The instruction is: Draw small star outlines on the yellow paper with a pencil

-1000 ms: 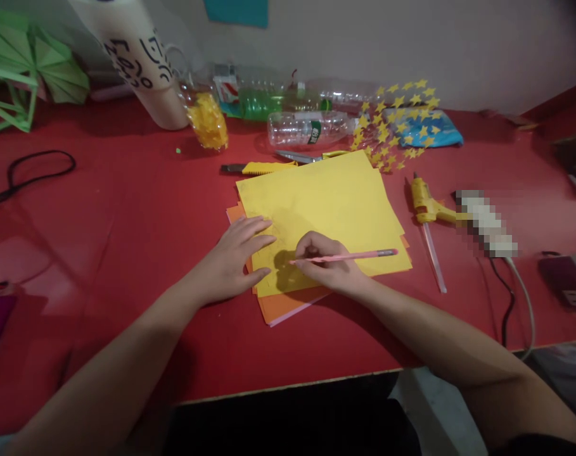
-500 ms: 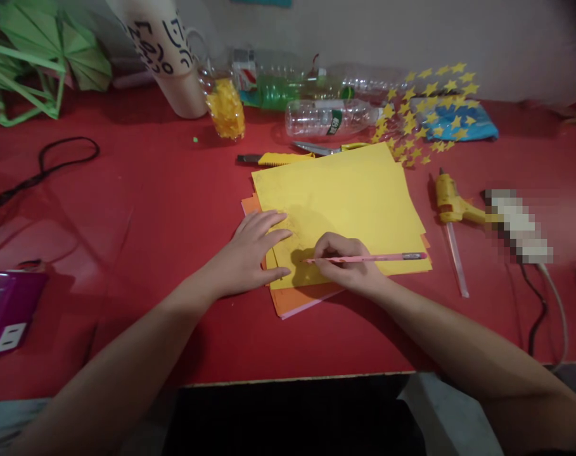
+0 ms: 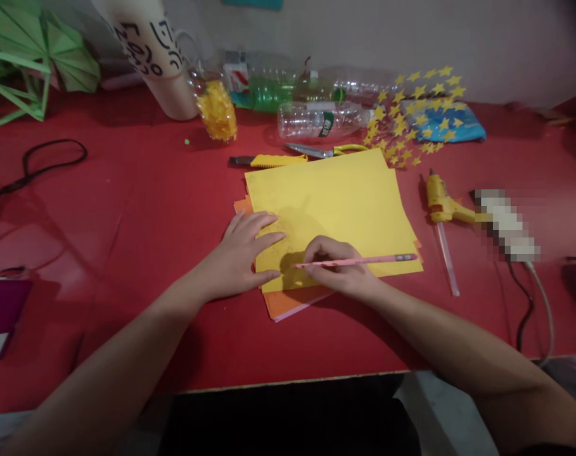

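Note:
A sheet of yellow paper (image 3: 335, 202) lies on top of a stack, with orange paper (image 3: 288, 303) showing beneath its near edge. My left hand (image 3: 240, 256) rests flat with fingers spread on the sheet's left edge. Pinched in my right hand (image 3: 339, 269) is a pink pencil (image 3: 383, 259), its eraser end pointing right and its tip at the lower left of the yellow sheet. Faint pencil marks run along the paper's left side; my hand's shadow falls around the tip.
Behind the paper are a yellow utility knife (image 3: 278, 161), scissors (image 3: 311, 151), plastic bottles (image 3: 320, 120) and yellow paper stars (image 3: 402, 120). On the right lie a glue gun (image 3: 440, 199) and a power strip (image 3: 506, 225). A tumbler (image 3: 159, 69) stands at back left.
The whole view has shifted slightly, so most things sit further left. The pencil's tip stays at the paper's lower left, and my left hand keeps its place on the sheet.

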A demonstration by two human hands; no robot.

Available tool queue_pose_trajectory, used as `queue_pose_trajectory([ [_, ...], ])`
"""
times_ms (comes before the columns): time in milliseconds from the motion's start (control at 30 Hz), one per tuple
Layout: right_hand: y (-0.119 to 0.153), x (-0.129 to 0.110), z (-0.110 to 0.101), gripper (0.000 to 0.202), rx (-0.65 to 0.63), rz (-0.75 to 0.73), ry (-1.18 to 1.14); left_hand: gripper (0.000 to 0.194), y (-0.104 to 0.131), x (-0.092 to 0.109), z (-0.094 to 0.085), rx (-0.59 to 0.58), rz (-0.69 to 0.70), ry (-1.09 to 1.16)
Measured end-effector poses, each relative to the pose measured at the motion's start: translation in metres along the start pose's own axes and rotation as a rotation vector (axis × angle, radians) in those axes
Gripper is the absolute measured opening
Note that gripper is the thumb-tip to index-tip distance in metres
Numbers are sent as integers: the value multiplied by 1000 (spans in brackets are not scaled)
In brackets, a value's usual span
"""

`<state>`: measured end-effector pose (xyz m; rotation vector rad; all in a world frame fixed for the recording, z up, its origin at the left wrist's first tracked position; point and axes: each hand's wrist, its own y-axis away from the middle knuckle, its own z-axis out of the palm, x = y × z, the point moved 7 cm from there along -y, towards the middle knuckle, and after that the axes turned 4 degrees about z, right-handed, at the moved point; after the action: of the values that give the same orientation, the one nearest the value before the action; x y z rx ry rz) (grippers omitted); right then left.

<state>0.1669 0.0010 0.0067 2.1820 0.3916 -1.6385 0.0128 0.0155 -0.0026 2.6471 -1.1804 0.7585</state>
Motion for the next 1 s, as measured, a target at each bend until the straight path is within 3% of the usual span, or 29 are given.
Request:
queue_pose_trajectory([
  [100, -1, 1, -7, 10, 62, 18, 3, 55, 1, -1, 1, -15, -9, -5],
  [367, -1, 3, -1, 5, 0, -27, 57, 57, 0, 0, 2, -48, -37, 12],
  [633, 0, 4, -4, 11, 61, -23, 34, 58, -1, 2, 3, -29, 1, 12],
  [1000, -2, 2, 0, 11, 19, -63, 110, 60, -1, 3, 3, -62, -12, 19],
])
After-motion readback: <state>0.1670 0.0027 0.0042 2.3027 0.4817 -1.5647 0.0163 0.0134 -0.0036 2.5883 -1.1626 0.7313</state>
